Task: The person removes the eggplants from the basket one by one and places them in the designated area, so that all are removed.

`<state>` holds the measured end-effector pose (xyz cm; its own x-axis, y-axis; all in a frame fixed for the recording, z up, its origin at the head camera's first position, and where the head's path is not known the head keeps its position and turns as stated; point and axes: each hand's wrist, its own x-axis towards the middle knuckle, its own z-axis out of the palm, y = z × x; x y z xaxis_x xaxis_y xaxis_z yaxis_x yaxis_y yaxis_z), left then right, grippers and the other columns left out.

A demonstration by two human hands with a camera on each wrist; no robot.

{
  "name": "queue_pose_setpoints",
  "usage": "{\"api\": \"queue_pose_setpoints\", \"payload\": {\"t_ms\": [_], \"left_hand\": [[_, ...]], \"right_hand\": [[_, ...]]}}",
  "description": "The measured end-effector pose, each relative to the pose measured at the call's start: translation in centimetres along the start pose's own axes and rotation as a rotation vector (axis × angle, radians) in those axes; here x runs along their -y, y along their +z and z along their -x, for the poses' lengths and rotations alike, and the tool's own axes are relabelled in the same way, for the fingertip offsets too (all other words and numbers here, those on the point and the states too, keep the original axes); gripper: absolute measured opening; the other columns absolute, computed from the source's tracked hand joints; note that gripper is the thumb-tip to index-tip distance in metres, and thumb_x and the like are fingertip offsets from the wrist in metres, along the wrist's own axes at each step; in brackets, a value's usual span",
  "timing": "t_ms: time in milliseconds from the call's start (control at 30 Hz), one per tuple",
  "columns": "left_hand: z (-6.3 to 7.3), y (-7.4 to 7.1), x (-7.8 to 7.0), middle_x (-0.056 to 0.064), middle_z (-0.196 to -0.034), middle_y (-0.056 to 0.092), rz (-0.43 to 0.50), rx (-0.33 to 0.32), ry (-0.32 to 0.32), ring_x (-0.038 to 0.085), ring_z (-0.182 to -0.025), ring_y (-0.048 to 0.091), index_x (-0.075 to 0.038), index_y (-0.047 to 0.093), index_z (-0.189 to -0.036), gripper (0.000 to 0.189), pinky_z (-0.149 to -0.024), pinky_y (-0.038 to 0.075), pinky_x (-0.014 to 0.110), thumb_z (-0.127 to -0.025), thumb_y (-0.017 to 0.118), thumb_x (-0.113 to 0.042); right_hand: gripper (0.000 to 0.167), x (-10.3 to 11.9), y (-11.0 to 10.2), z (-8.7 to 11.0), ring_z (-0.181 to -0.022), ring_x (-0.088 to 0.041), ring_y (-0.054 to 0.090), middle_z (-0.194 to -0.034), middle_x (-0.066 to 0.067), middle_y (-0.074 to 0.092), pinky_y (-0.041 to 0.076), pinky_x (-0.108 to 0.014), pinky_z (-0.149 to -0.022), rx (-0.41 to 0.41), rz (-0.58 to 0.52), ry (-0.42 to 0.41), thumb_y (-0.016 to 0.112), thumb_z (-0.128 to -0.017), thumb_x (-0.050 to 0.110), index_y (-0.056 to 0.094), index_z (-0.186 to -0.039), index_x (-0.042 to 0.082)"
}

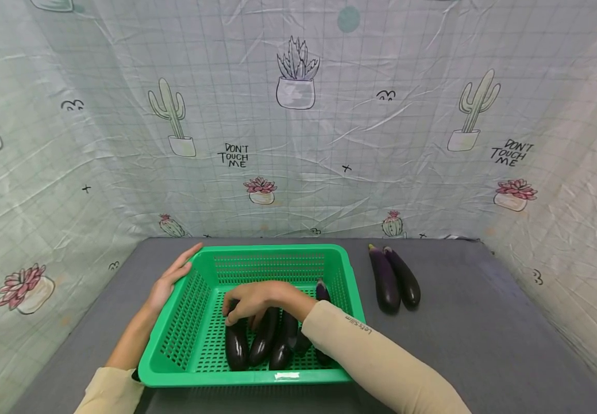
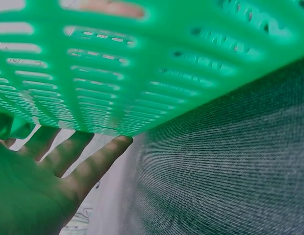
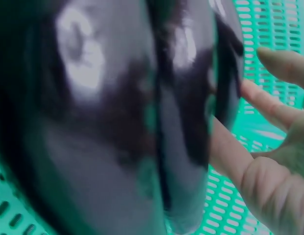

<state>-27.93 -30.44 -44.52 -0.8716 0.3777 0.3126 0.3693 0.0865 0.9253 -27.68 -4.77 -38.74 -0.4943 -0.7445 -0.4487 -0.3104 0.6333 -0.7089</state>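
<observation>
A green plastic basket (image 1: 249,378) with slotted walls stands on the grey tabletop, with several dark, glossy eggplants (image 1: 282,351) lying side by side in it. My left hand (image 1: 164,287) rests along the basket's left rim. In the left wrist view its straight fingers (image 2: 100,159) lie against the slotted outer wall. Reaching over the basket, my right hand (image 1: 251,300) holds the upper end of the leftmost eggplant (image 1: 237,348), its fingers bent down around it. Up close in the right wrist view, other eggplants (image 3: 103,122) hide part of that grip.
Two more eggplants (image 1: 385,282) lie together on the tabletop (image 1: 474,322), to the right of the basket. A pale sheet (image 1: 329,132) printed with cacti hangs behind and at both sides of the table. My right forearm crosses the basket's front right corner.
</observation>
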Motion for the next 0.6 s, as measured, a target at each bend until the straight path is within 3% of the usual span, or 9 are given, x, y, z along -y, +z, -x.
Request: {"api": "queue_pose_setpoints", "payload": {"t_ms": [133, 267, 400, 467, 600], "left_hand": [[0.1, 0.0, 0.0, 0.016, -0.173, 0.003, 0.003, 0.002, -0.003, -0.019, -0.138, 0.027, -0.002, 0.012, -0.166, 0.055, -0.106, 0.03, 0.009, -0.116, 0.022, -0.02], [0.1, 0.0, 0.1, 0.013, -0.174, 0.005, 0.019, 0.007, -0.005, -0.018, -0.139, 0.029, -0.004, 0.011, -0.166, 0.054, -0.107, 0.033, 0.01, -0.116, 0.022, -0.021], [0.2, 0.0, 0.1, 0.011, -0.174, 0.005, 0.034, 0.011, -0.007, -0.016, -0.14, 0.03, -0.005, 0.011, -0.167, 0.054, -0.107, 0.035, 0.01, -0.116, 0.022, -0.021], [0.2, -0.1, 0.1, 0.013, -0.174, 0.005, -0.002, -0.001, -0.011, -0.017, -0.141, 0.026, -0.005, 0.012, -0.167, 0.054, -0.109, 0.031, 0.011, -0.116, 0.022, -0.021], [0.0, -0.2, 0.0, 0.017, -0.174, 0.006, -0.081, -0.027, -0.021, -0.005, -0.15, 0.016, -0.003, 0.015, -0.166, 0.054, -0.119, 0.02, 0.031, -0.115, 0.024, -0.021]], "right_hand": [[0.027, 0.0, 0.6, -0.3, -0.089, -0.017, 0.065, -0.12, -0.003, 0.058, 0.061, -0.031, -0.07, -0.061, 0.067, -0.014, 0.067, -0.102, 0.023, 0.061, -0.126, 0.012], [0.035, 0.0, 1.1, -0.5, -0.108, -0.016, 0.064, -0.133, -0.002, 0.059, 0.059, -0.029, -0.078, -0.112, 0.15, -0.015, 0.07, -0.1, 0.028, 0.062, -0.132, 0.015], [0.046, 0.1, 1.3, -0.5, -0.114, -0.017, 0.064, -0.144, -0.006, 0.055, 0.061, -0.032, -0.079, -0.11, 0.047, -0.004, 0.071, -0.1, 0.024, 0.058, -0.142, 0.011], [0.05, 0.1, 1.4, -0.4, -0.102, -0.019, 0.068, -0.144, -0.011, 0.054, 0.063, -0.036, -0.071, -0.096, -0.057, 0.001, 0.071, -0.099, 0.018, 0.055, -0.145, 0.007], [0.053, 0.1, 1.3, -0.3, -0.084, -0.018, 0.069, -0.146, -0.016, 0.051, 0.063, -0.037, -0.067, -0.087, -0.138, -0.01, 0.07, -0.099, 0.012, 0.051, -0.147, 0.003]]}}
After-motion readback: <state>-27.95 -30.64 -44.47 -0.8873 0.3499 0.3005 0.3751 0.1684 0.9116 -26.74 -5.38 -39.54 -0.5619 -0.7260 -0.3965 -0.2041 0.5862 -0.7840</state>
